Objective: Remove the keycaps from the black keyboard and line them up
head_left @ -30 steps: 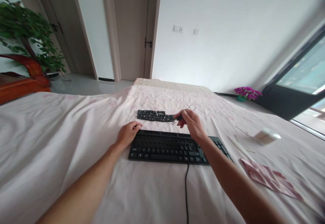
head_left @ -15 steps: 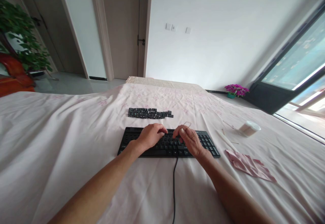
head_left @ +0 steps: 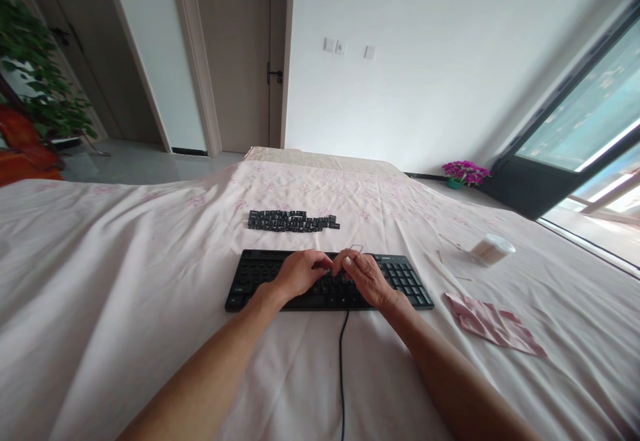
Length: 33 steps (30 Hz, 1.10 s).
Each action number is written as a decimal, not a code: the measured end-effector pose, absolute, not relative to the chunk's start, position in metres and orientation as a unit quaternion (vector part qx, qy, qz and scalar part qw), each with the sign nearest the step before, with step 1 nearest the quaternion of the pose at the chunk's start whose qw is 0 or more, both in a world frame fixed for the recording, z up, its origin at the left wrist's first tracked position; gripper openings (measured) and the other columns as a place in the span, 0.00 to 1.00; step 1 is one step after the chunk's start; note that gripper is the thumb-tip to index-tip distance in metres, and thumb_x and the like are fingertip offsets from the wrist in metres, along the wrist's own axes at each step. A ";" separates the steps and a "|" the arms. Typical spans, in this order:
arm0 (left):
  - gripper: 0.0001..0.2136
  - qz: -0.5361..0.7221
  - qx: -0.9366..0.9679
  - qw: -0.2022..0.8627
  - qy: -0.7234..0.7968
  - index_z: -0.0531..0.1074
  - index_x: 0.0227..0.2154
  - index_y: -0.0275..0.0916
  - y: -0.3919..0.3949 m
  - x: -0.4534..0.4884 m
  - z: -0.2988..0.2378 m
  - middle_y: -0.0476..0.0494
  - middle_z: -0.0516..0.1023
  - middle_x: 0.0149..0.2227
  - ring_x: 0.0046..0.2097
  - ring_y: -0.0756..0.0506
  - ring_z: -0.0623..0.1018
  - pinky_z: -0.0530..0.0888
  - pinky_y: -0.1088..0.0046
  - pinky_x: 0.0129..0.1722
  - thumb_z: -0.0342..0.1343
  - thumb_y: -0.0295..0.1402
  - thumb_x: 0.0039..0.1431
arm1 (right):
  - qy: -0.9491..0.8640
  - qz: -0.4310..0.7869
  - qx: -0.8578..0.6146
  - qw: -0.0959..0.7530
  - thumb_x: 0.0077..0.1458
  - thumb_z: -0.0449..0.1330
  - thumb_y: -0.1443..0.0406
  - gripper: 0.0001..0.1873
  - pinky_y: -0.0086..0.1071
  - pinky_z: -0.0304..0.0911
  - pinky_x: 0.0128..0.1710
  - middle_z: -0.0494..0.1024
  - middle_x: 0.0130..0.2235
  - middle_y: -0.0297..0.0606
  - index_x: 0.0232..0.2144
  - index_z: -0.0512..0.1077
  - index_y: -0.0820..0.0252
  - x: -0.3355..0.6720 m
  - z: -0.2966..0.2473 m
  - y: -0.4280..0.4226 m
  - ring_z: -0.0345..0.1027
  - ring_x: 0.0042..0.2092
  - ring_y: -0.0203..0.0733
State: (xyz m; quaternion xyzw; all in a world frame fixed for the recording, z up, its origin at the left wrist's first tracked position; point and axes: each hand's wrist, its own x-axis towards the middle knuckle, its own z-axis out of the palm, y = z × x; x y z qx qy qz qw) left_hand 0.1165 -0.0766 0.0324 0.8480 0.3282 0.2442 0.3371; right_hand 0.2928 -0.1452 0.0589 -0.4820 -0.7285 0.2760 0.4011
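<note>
A black keyboard [head_left: 260, 281] lies on a pale pink bedsheet [head_left: 125, 281], its cable [head_left: 342, 361] running toward me. My left hand [head_left: 299, 273] rests curled on the middle keys. My right hand [head_left: 364, 275] is beside it, fingers pinched on a thin wire key puller [head_left: 355, 249] whose loop sticks up above the fingertips. The two hands almost touch. Beyond the keyboard, removed black keycaps [head_left: 293, 221] lie in neat rows on the sheet.
A folded pink cloth [head_left: 493, 324] lies right of the keyboard. A round white container [head_left: 491, 250] and thin sticks [head_left: 447, 271] sit further right. Purple flowers [head_left: 467, 173] stand by the window; a green plant [head_left: 35, 74] stands at far left.
My right hand came back from the keycap rows to the keyboard with the wire tool. My left hand moved from the keyboard's upper left corner onto its middle. The view shifted.
</note>
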 end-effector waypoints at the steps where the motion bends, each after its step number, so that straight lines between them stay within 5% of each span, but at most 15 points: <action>1: 0.09 0.240 0.850 0.338 0.324 0.77 0.33 0.46 -0.077 0.117 0.032 0.53 0.80 0.35 0.39 0.47 0.77 0.68 0.76 0.39 0.52 0.30 0.53 | -0.731 0.273 -0.481 0.400 0.62 0.44 0.49 0.27 0.32 0.63 0.31 0.75 0.30 0.38 0.30 0.74 0.58 0.293 0.059 -0.145 0.63 0.28 0.38; 11: 0.07 0.208 0.879 0.267 0.336 0.75 0.29 0.43 -0.086 0.128 0.031 0.52 0.77 0.32 0.38 0.46 0.75 0.65 0.76 0.35 0.59 0.40 0.51 | -0.737 0.227 -0.441 0.458 0.65 0.45 0.57 0.21 0.29 0.60 0.27 0.71 0.28 0.36 0.28 0.71 0.60 0.294 0.043 -0.144 0.60 0.24 0.33; 18: 0.07 0.254 0.888 0.243 0.295 0.71 0.28 0.41 -0.095 0.131 0.028 0.51 0.73 0.31 0.37 0.48 0.72 0.64 0.76 0.36 0.55 0.37 0.57 | -0.742 0.164 -0.396 0.515 0.64 0.46 0.62 0.16 0.29 0.62 0.28 0.73 0.29 0.36 0.28 0.68 0.59 0.293 0.037 -0.153 0.62 0.25 0.34; 22: 0.10 0.288 0.874 0.286 0.266 0.69 0.30 0.39 -0.098 0.131 0.031 0.50 0.71 0.31 0.34 0.50 0.72 0.65 0.76 0.34 0.49 0.39 0.61 | -0.725 0.143 -0.404 0.538 0.65 0.45 0.62 0.16 0.30 0.63 0.27 0.74 0.31 0.37 0.29 0.68 0.59 0.290 0.039 -0.154 0.63 0.25 0.34; 27: 0.03 0.331 0.830 0.353 0.276 0.71 0.33 0.39 -0.091 0.132 0.027 0.50 0.73 0.32 0.36 0.49 0.73 0.68 0.74 0.37 0.55 0.30 0.54 | -0.750 0.107 -0.404 0.512 0.64 0.45 0.63 0.17 0.32 0.65 0.33 0.75 0.31 0.39 0.28 0.69 0.59 0.294 0.056 -0.152 0.67 0.31 0.37; 33: 0.16 0.378 0.696 0.516 0.327 0.71 0.42 0.37 -0.079 0.132 0.020 0.46 0.75 0.36 0.38 0.49 0.76 0.72 0.72 0.41 0.57 0.25 0.48 | -0.752 0.031 -0.535 0.385 0.65 0.44 0.63 0.14 0.32 0.61 0.40 0.73 0.31 0.36 0.38 0.70 0.58 0.302 0.086 -0.149 0.67 0.35 0.38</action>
